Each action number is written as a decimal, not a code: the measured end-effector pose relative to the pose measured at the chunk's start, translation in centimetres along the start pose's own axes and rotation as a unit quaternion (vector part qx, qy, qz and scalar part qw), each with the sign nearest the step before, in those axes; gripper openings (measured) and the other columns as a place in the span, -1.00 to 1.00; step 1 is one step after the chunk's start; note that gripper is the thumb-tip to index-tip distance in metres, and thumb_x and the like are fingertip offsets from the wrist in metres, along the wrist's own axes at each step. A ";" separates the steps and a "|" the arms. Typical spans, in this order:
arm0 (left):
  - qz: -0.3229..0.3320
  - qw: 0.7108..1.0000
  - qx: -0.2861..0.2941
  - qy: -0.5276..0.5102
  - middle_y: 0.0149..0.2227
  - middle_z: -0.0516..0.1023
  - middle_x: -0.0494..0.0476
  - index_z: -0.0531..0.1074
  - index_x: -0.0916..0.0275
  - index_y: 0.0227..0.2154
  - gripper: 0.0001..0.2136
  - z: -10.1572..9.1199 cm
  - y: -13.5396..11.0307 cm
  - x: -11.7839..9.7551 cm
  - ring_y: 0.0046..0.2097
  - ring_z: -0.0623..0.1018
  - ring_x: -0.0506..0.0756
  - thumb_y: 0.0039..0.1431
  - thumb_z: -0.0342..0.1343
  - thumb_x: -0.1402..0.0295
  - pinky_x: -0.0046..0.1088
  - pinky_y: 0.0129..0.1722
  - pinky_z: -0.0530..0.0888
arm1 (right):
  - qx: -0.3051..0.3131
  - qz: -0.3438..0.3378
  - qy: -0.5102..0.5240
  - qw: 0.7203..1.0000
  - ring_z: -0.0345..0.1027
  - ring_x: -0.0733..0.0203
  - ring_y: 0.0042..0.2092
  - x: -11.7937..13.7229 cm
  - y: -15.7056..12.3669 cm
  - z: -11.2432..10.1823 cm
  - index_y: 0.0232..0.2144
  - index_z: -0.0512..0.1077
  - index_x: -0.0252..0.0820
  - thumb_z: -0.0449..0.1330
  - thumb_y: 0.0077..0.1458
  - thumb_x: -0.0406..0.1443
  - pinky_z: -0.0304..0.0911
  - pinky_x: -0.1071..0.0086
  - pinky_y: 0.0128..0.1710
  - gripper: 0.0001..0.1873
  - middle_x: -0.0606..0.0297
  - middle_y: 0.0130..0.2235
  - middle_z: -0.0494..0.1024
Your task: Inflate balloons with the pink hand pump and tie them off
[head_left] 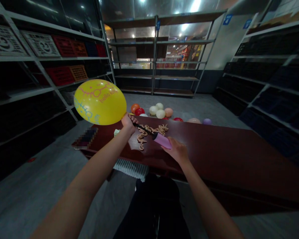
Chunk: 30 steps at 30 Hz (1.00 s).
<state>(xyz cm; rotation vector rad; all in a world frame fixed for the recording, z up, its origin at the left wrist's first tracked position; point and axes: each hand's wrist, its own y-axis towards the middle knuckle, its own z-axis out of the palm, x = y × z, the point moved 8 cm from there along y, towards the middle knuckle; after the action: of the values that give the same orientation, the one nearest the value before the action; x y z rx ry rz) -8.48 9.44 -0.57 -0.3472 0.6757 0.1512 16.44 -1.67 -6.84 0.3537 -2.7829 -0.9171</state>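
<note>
Bare forearms [88, 181] stretch forward from the head view's lower edge toward a dark red table [221, 149]. Above its left part, the left hand [128, 123] is closed around the neck end of a yellow balloon [99, 102], beside the dark shaft of a pump [161, 140]; the right hand [178, 150] clasps its pink barrel. Taut and glossy, the balloon should be very light, slick and easily burst, so pinch the neck. The pump looks stiff; its barrel suits a full grip.
</note>
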 end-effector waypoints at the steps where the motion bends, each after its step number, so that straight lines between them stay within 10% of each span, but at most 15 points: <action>1: 0.006 1.000 -0.005 0.003 -0.72 -0.04 -0.14 -0.06 0.20 -0.60 -0.64 -0.1 0.1 -0.9 -0.73 0.04 -0.08 0.28 -0.07 0.43 -0.52 -0.67 0.04 | 0.000 -0.001 0.002 1.000 0.52 0.12 -0.28 0.1 0.0 -0.1 -0.03 0.48 -0.17 0.26 0.15 -0.02 0.14 0.36 -0.37 -0.56 0.18 -0.22 0.66; 11: 0.059 0.998 0.036 0.000 -0.73 -0.02 -0.15 -0.02 0.18 -0.59 -0.55 4.9 0.6 -2.5 -0.74 0.02 -0.09 0.35 0.04 0.19 -0.53 -0.69 0.02 | -0.050 0.025 0.010 0.998 0.53 0.12 -0.31 -1.0 0.0 -0.2 -0.05 0.49 -0.22 0.24 0.16 -0.02 0.17 0.34 -0.37 -0.55 0.17 -0.23 0.66; 20: 0.028 0.994 0.103 0.038 -0.74 -0.01 -0.15 0.01 0.18 -0.60 -0.54 8.8 -0.5 4.5 -0.75 0.01 -0.10 0.37 0.02 0.18 -0.53 -0.71 -0.01 | -0.090 0.080 0.006 0.993 0.51 0.13 -0.35 -2.3 0.0 -0.6 -0.11 0.49 -0.24 0.22 0.17 0.01 0.12 0.35 -0.41 -0.55 0.19 -0.31 0.65; 30: -0.021 0.995 0.079 0.065 -0.77 -0.02 -0.16 0.00 0.17 -0.61 -0.58 7.5 -2.7 11.2 -0.77 0.03 -0.08 0.36 -0.03 0.28 -0.53 -0.72 0.01 | -0.062 0.111 -0.007 0.992 0.48 0.15 -0.36 -2.7 0.3 0.1 -0.10 0.47 -0.21 0.20 0.17 0.03 0.03 0.36 -0.43 -0.54 0.18 -0.29 0.64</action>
<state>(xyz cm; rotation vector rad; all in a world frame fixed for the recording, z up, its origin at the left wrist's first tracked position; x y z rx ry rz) 5.20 9.93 -1.51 -0.2197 0.8024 0.0337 18.92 -0.64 -6.99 0.0188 -2.6908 -1.0330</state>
